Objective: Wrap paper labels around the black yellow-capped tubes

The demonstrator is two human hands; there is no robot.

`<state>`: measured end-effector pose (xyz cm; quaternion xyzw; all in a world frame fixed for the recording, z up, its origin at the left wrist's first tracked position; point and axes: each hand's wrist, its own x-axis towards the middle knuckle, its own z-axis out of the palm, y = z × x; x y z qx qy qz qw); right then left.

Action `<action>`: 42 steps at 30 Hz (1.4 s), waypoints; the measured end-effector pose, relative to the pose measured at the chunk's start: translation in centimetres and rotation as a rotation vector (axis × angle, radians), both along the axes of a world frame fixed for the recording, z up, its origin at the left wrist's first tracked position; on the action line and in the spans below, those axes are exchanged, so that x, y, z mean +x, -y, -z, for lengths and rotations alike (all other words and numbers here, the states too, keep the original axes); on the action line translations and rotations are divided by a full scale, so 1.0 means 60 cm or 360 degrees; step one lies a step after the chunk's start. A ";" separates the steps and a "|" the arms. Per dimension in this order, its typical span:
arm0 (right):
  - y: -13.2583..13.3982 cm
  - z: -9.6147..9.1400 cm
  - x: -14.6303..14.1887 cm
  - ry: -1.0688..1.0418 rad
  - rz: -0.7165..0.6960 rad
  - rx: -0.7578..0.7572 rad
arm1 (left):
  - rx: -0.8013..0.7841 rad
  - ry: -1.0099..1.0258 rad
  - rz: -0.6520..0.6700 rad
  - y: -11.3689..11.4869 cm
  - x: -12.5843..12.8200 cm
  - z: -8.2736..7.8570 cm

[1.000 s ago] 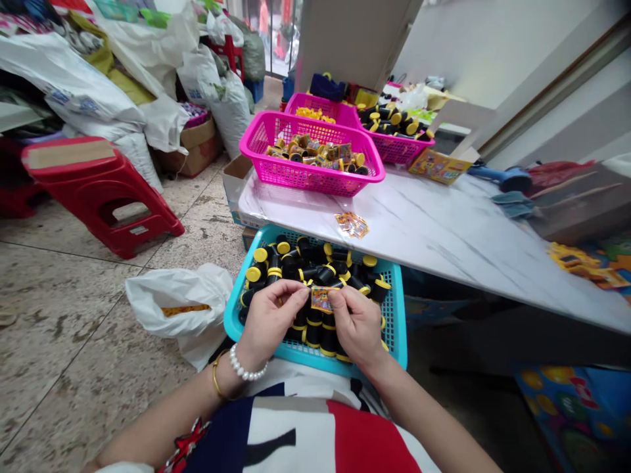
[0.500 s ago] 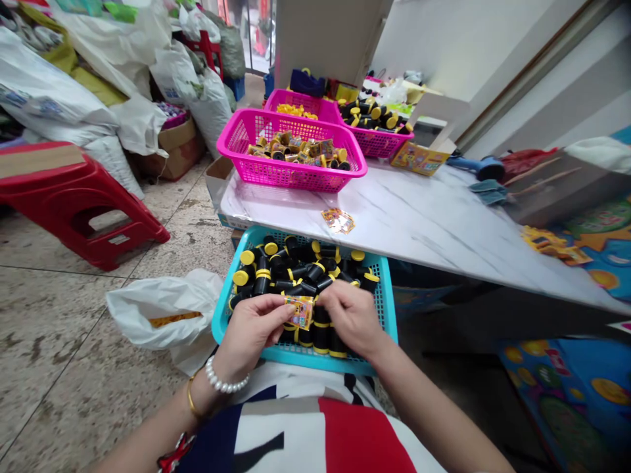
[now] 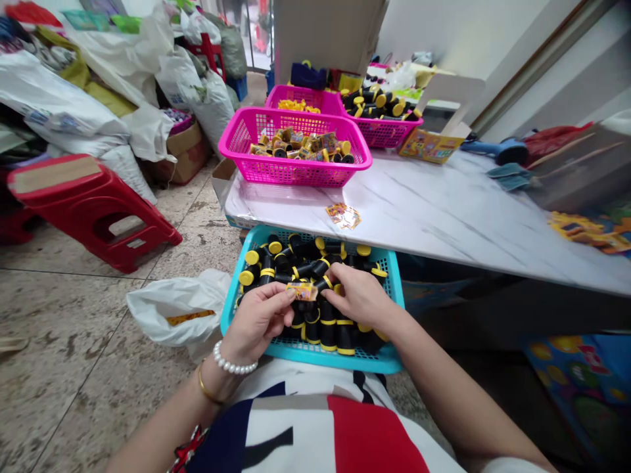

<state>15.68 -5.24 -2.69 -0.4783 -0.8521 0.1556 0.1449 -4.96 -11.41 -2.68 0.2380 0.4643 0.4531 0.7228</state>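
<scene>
A turquoise basket (image 3: 315, 353) rests on my lap, filled with several black tubes with yellow caps (image 3: 276, 261). My left hand (image 3: 259, 316) pinches a small colourful sticker (image 3: 302, 290) above the tubes. My right hand (image 3: 359, 295) reaches down among the tubes in the basket's middle, fingers curled on one of them; what exactly they grip is partly hidden. The hands are a little apart, the sticker between them.
A marble-look table (image 3: 444, 217) stands ahead with a loose sticker pile (image 3: 345, 215), two pink baskets (image 3: 296, 172) (image 3: 389, 135) of tubes and a cardboard box (image 3: 434, 146). A white plastic bag (image 3: 172, 309) lies on the floor left; a red stool (image 3: 93, 210) beyond.
Both hands held the sticker together a second ago. The right hand has let go and dropped to the tubes; the left hand keeps the sticker, now tilted flatter.
</scene>
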 end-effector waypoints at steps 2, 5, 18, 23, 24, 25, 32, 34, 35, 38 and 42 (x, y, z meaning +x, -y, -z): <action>-0.003 0.000 0.002 -0.0219 -0.0060 -0.0094 | -0.0022 0.0044 -0.0011 -0.004 0.000 0.000; -0.004 -0.006 0.007 -0.0636 0.0038 -0.0195 | -0.0028 0.0125 -0.0049 -0.009 0.001 0.001; 0.054 -0.027 0.000 -0.1160 0.0157 -0.0165 | -0.0134 0.0332 -0.0050 -0.020 0.009 0.007; 0.059 -0.035 -0.007 -0.0950 -0.0034 0.0017 | -0.0054 0.0296 -0.0033 -0.012 0.013 0.012; 0.061 -0.036 -0.008 -0.0941 -0.0054 0.0028 | -0.0044 0.0299 -0.0044 -0.011 0.013 0.013; 0.062 -0.036 -0.009 -0.0939 -0.0067 0.0035 | -0.0037 0.0306 -0.0060 -0.010 0.012 0.015; 0.067 -0.038 -0.010 -0.0784 -0.0224 0.0303 | 0.0009 0.0247 -0.0053 -0.010 0.010 0.020; 0.066 -0.038 -0.012 -0.0793 -0.0193 0.0325 | 0.0041 0.0171 -0.0077 -0.008 0.012 0.018; 0.066 -0.037 -0.013 -0.0798 -0.0165 0.0329 | 0.0055 0.0130 -0.0094 -0.006 0.013 0.017; 0.069 -0.032 -0.017 -0.0796 -0.0110 0.0329 | 0.0082 0.0055 -0.0140 -0.002 0.014 0.014; 0.078 -0.023 -0.022 -0.0795 -0.0131 0.0308 | 0.0053 0.0082 -0.0141 0.000 0.012 0.012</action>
